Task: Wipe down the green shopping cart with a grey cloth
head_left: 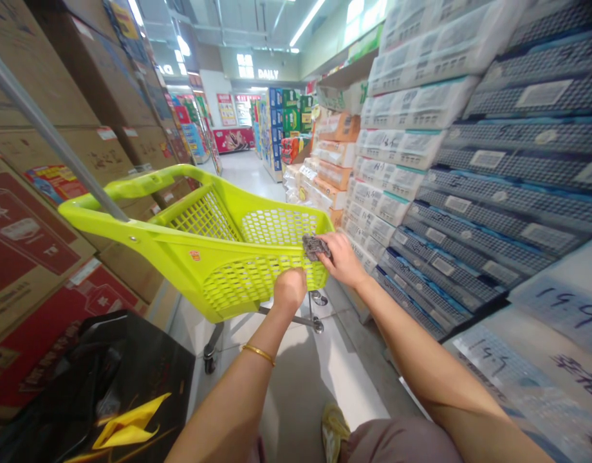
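Observation:
A lime-green plastic shopping cart (180, 254) stands crosswise in front of me, its handle to the left and its narrow end to the right. At the top rim of that end, my right hand (342, 257) presses a crumpled dark grey cloth (315, 247) against the plastic. My left hand (290, 289), with a gold bracelet (258, 352) on the wrist, is closed at the cart's meshed side just below. Its fingertips are hidden, and it seems to grip the mesh there. Nothing shows in the part of the basket I can see.
Tall stacks of wrapped packs (470, 193) rise close on the right. Cardboard boxes (98, 154) line the left side. A black box with a yellow piece of material (132, 421) sits at lower left. The tiled aisle floor (250, 168) runs back between shelves.

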A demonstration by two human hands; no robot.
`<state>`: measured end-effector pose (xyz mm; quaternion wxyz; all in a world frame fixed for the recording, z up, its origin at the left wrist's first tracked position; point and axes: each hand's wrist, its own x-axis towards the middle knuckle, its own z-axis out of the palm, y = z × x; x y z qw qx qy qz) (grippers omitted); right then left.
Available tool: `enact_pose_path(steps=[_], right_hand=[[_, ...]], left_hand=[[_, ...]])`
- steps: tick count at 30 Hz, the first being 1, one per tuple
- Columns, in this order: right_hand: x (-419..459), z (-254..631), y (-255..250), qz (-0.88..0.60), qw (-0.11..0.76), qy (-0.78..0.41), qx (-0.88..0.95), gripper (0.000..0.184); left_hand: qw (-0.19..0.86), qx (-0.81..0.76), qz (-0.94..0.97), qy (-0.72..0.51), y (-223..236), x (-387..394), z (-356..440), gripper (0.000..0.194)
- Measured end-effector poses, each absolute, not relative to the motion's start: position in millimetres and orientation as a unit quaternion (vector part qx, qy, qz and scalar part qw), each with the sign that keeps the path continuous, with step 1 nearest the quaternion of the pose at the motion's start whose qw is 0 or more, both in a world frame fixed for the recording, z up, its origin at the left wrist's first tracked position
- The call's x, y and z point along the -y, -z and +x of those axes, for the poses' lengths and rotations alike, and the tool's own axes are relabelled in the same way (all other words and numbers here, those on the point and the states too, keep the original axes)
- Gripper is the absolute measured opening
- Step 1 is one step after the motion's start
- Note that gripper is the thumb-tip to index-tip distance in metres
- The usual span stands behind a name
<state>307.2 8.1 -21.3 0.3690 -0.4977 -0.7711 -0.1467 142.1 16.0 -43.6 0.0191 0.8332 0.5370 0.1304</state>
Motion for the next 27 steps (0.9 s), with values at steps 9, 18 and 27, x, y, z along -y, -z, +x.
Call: enact_pose_path(steps=[9, 18, 27], right_hand=[[-12.6, 317.0, 2.8, -0.485, 0.33, 0.067, 0.807, 0.033], [-13.2, 338.7, 1.8, -0.538, 0.294, 0.036, 0.789, 0.026], [-19.4, 316.3, 1.6, -0.539, 0.226, 0.097, 0.806, 0.026]], left_hand=[[-0.077, -0.45, 0.84, -0.294, 22.9, -11.3, 131.7, 0.04], [-0.117, -0.469, 0.797, -0.363, 11.6, -33.6, 110.7, 0.03], [-0.096, -0.476, 0.786, -0.382, 16.1, -40.0, 109.7, 0.027]])
